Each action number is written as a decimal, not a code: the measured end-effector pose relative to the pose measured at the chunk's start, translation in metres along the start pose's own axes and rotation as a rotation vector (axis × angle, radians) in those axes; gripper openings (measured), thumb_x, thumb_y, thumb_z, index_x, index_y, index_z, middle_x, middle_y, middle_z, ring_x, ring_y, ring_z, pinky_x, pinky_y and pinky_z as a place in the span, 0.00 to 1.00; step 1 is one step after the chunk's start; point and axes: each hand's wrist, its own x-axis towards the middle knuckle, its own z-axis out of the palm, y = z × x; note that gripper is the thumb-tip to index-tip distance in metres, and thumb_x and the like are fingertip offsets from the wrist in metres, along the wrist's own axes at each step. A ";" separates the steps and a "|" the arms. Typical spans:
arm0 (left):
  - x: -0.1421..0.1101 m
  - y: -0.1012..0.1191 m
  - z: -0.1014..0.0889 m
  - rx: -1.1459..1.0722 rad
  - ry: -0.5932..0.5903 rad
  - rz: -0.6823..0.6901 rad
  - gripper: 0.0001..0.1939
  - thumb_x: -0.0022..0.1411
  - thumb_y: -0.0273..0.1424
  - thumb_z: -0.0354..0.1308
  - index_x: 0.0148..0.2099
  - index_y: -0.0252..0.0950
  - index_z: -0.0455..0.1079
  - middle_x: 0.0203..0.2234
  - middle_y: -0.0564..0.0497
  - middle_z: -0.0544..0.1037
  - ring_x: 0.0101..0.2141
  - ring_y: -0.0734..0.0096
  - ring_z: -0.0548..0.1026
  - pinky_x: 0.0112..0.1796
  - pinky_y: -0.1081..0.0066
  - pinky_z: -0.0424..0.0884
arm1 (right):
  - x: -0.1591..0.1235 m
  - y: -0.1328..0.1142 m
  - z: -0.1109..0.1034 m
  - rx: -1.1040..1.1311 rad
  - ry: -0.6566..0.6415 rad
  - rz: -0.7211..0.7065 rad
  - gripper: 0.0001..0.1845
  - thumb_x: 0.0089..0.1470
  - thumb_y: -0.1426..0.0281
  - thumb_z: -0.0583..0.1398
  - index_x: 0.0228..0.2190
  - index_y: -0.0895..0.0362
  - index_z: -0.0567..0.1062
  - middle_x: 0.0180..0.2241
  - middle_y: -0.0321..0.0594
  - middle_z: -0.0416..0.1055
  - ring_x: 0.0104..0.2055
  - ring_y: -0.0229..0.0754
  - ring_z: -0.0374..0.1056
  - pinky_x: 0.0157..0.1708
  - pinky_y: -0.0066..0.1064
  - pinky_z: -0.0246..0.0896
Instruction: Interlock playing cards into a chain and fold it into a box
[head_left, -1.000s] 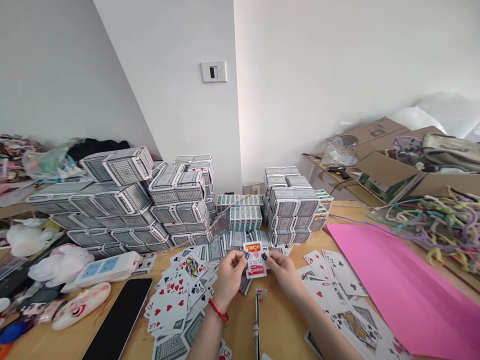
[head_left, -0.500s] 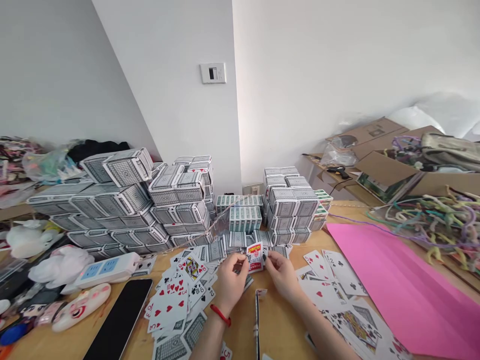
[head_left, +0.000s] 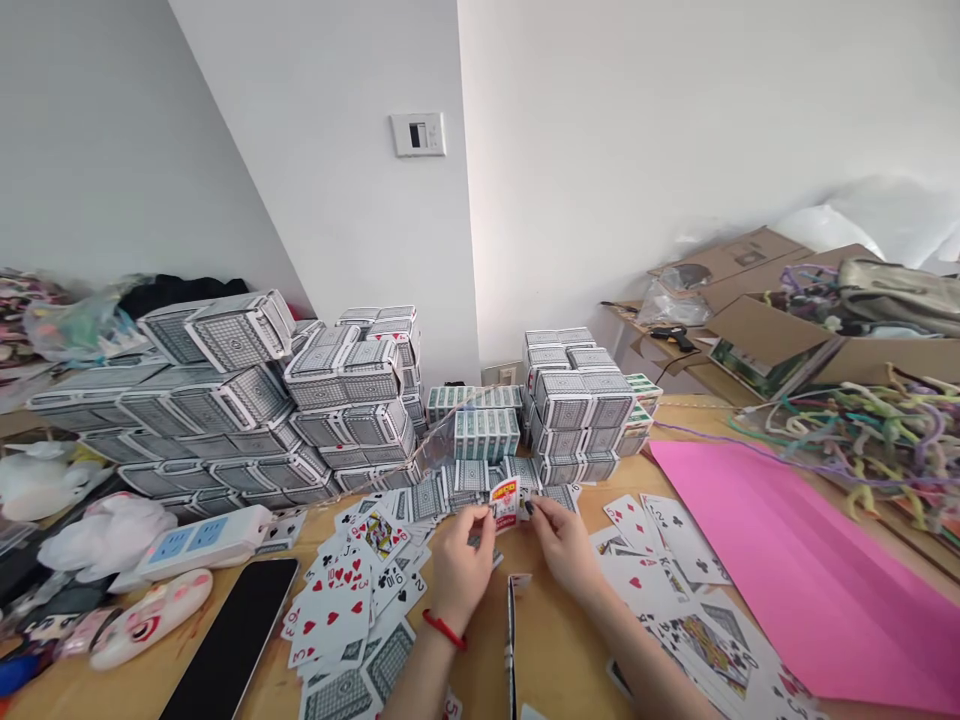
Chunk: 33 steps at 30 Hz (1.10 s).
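My left hand (head_left: 463, 565), with a red cord at the wrist, is closed in a pinch on the left edge of a red-and-white playing card (head_left: 505, 503). The card stands upright and looks slightly bent. My right hand (head_left: 562, 548) is closed at the card's right edge, thumb and forefinger together. Between my forearms a thin folded card piece (head_left: 511, 640) stands edge-on to me. Loose playing cards lie face up and face down left (head_left: 334, 610) and right (head_left: 660, 590) of my arms. Just beyond my fingers, a row of face-down cards (head_left: 471, 477) crosses the table.
Blocks built of playing cards are stacked at the left (head_left: 225, 410) and right (head_left: 581, 400), with green card boxes (head_left: 486, 433) between. A black phone (head_left: 232, 635), a power strip (head_left: 206, 542) and pink paper (head_left: 787, 560) lie about. Pipe cleaners (head_left: 862, 450) and a cardboard box (head_left: 780, 340) are far right.
The card has turned and bent a little between my fingers. My hands stay almost in place, while the whole view has shifted slightly.
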 end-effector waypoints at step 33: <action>0.008 0.022 0.004 -0.557 -0.156 -0.434 0.13 0.45 0.32 0.61 0.35 0.32 0.69 0.31 0.47 0.77 0.32 0.66 0.74 0.33 0.70 0.70 | -0.007 -0.009 0.016 0.019 -0.113 -0.070 0.04 0.43 0.73 0.53 0.20 0.55 0.61 0.21 0.34 0.62 0.25 0.39 0.58 0.27 0.29 0.56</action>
